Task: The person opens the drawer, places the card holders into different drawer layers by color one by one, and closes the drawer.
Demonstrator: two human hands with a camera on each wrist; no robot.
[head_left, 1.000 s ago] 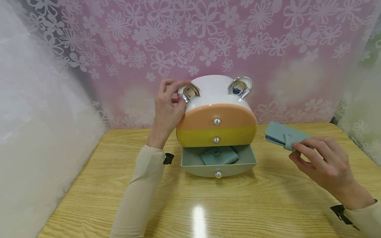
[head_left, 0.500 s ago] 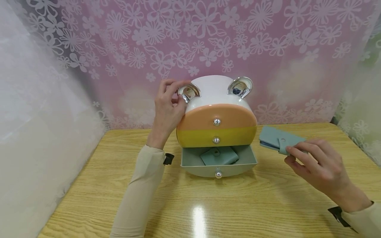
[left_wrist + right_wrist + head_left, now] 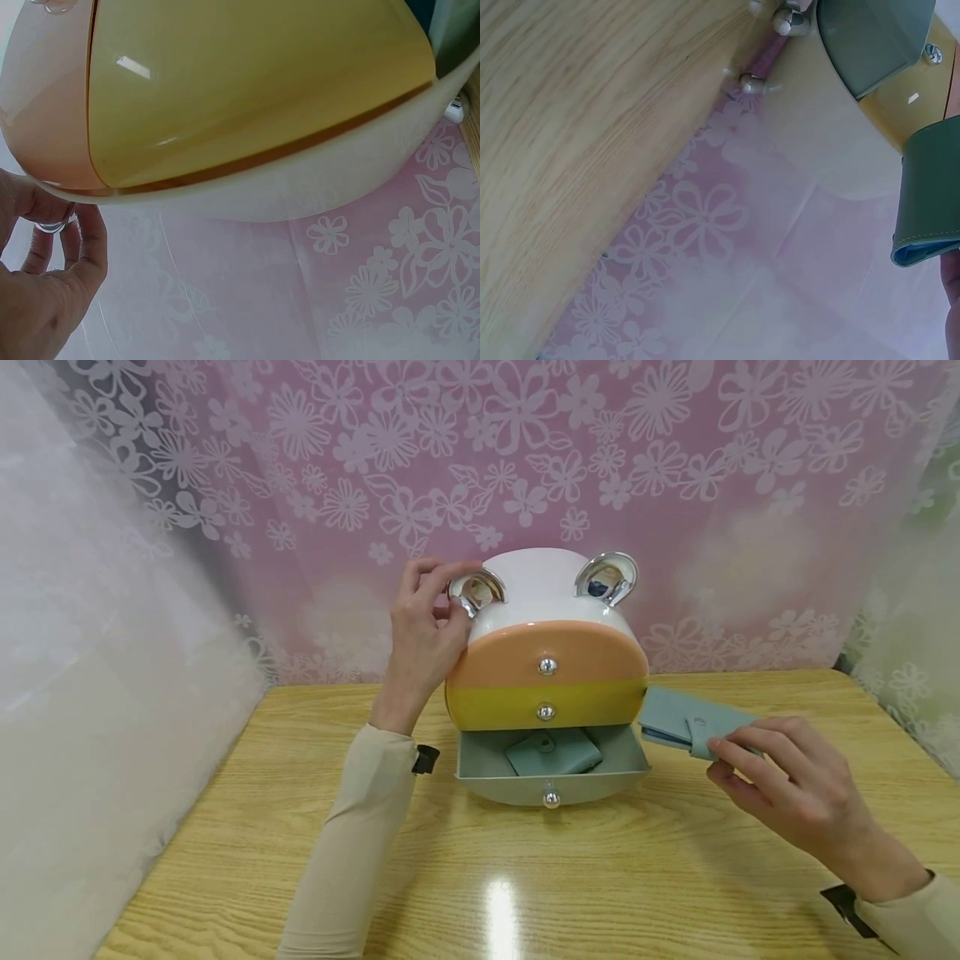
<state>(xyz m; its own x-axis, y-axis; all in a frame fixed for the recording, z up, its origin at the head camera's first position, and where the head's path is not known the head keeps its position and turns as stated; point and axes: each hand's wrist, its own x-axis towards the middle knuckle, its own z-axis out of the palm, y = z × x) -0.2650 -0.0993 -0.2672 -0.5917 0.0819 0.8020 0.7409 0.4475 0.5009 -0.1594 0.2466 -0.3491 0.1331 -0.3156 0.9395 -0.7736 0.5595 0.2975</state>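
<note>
A small white storage box (image 3: 536,581) with silver ears stands at the back of the table, its orange drawer (image 3: 502,658) and yellow drawer (image 3: 495,706) closed. Its lowest, pale green drawer (image 3: 502,791) is pulled out, and a teal wallet (image 3: 566,756) with a snap lies inside. My left hand (image 3: 423,639) grips the silver ear (image 3: 487,583) on the left between thumb and fingers. To the right of the box, my right hand (image 3: 802,785) pinches a second light teal wallet (image 3: 675,714) by its strap end. That wallet's far end overlaps the box's right side in the head view.
The wood-grain table (image 3: 675,877) spreads out in front of the box. Behind it hangs a pink curtain (image 3: 450,460) with white flowers, and a pale cloth (image 3: 112,693) hangs at the left. Silver feet (image 3: 754,82) hold the box off the table.
My right hand has carried the held wallet leftward and slightly down, closer to the box and its pulled-out drawer. The left hand stays on the ear.
</note>
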